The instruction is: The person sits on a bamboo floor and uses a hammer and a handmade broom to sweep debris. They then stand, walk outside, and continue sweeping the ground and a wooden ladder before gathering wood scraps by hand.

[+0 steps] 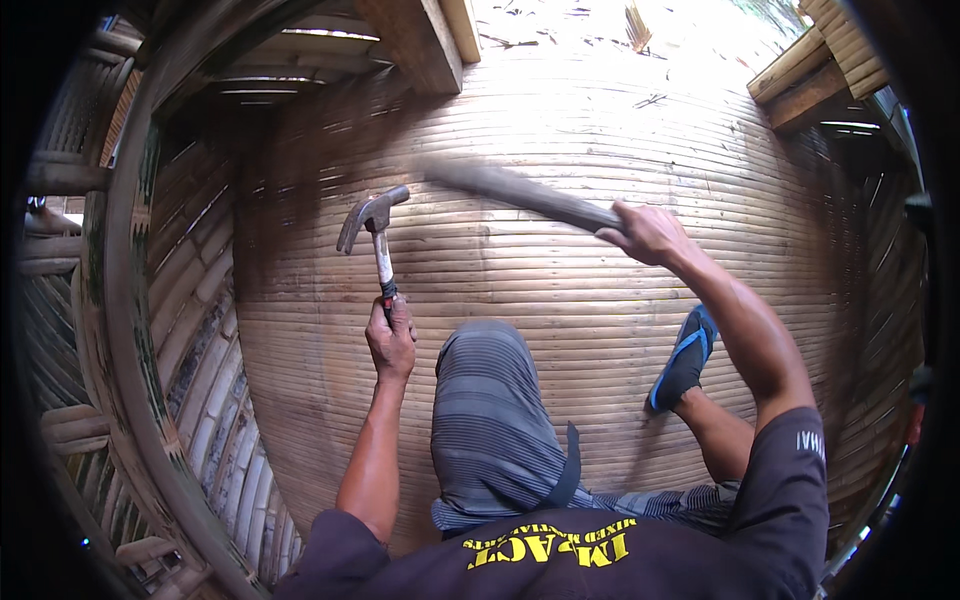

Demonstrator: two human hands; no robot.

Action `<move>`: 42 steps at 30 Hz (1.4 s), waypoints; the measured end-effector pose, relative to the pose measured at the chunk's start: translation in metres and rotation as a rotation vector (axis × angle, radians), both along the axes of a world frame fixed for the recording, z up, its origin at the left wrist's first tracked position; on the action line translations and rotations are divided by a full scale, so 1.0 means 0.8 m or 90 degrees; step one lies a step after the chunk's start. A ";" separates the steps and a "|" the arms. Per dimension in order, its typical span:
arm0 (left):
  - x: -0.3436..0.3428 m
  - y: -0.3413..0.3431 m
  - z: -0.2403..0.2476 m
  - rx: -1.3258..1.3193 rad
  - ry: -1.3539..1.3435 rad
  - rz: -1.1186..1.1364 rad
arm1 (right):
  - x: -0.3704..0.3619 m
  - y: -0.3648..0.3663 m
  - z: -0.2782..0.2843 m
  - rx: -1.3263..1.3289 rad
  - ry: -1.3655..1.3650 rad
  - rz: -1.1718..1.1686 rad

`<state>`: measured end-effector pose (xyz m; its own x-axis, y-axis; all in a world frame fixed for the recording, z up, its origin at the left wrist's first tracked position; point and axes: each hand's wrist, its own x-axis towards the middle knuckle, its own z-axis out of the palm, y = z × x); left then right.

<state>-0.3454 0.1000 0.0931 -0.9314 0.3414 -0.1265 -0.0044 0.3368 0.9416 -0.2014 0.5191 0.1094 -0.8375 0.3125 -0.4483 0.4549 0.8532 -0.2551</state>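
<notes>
My left hand [392, 345] is closed round the handle of a claw hammer [377, 215], held with its metal head up and the claw to the left. White and red bands show on the handle. My right hand [650, 235] grips one end of a long dark piece of wood [520, 193], which points left over the floor. Its far end is smeared by motion and sits a little above and right of the hammer head, apart from it in the picture.
The slatted bamboo floor [560, 270] spreads under me. A woven bamboo wall with a curved-looking post [125, 300] stands on the left. Thick wooden posts [415, 45] flank a bright opening ahead. My bent knee [490, 390] and my foot in a blue-strapped flip-flop [688, 355] are near.
</notes>
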 end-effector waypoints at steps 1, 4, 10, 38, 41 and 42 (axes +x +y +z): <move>-0.002 0.008 0.003 -0.002 0.015 -0.012 | -0.020 0.007 -0.003 0.045 -0.036 0.127; 0.004 0.013 0.014 -0.045 0.039 -0.065 | -0.101 0.069 -0.022 0.017 -0.053 0.045; 0.030 -0.010 0.011 -0.107 -0.004 -0.055 | -0.105 0.167 -0.030 -0.001 0.134 -0.402; 0.022 0.282 -0.002 0.165 0.184 -0.186 | 0.309 0.273 -0.025 0.079 0.301 -0.591; 0.007 0.344 -0.082 -0.044 0.460 -0.118 | 0.321 0.270 -0.034 0.026 0.325 -0.606; 0.015 0.347 -0.111 -0.192 0.413 -0.168 | 0.327 0.263 -0.032 -0.038 0.271 -0.626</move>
<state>-0.3332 0.3779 0.0042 -0.7431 0.6004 0.2955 0.6348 0.4929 0.5950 0.0604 0.7293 0.0838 -0.3209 0.9224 -0.2149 0.7993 0.1420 -0.5840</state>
